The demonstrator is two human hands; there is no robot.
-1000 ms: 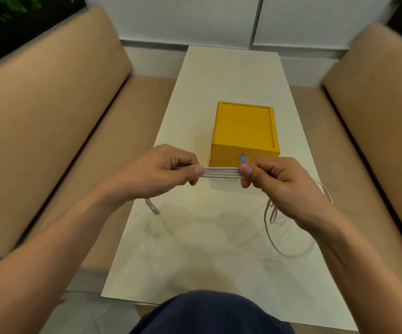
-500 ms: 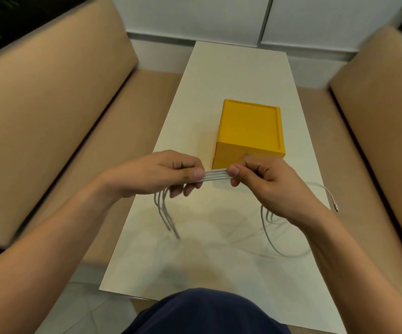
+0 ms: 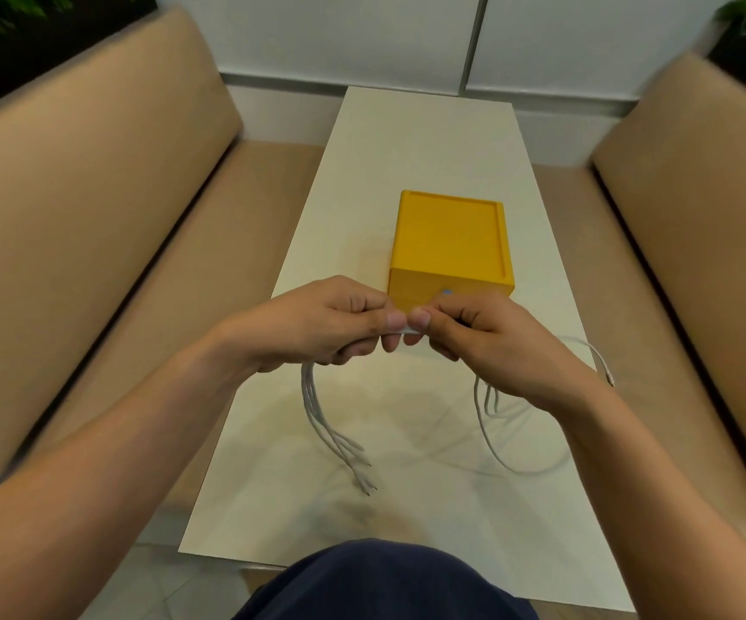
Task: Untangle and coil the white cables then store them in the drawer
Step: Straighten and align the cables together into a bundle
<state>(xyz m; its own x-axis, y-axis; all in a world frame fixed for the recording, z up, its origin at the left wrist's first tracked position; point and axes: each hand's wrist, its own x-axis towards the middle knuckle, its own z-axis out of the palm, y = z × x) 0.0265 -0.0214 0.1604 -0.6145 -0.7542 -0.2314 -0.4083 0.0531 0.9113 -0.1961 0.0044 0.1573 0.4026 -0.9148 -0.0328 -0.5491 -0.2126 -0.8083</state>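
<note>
Thin white cables (image 3: 316, 407) are pinched as one bundle by the curled fingers of the left hand (image 3: 317, 324) and right hand (image 3: 483, 342). They are held above the pale rectangular table (image 3: 424, 140), midway between its long edges and just before the closed yellow plastic drawer box (image 3: 449, 243). Loops should be kept even and the pinch firm.

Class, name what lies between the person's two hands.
In the head view, only a short stretch of the white cables spans the narrow gap between the left hand and the right hand, both pinching it.
</note>
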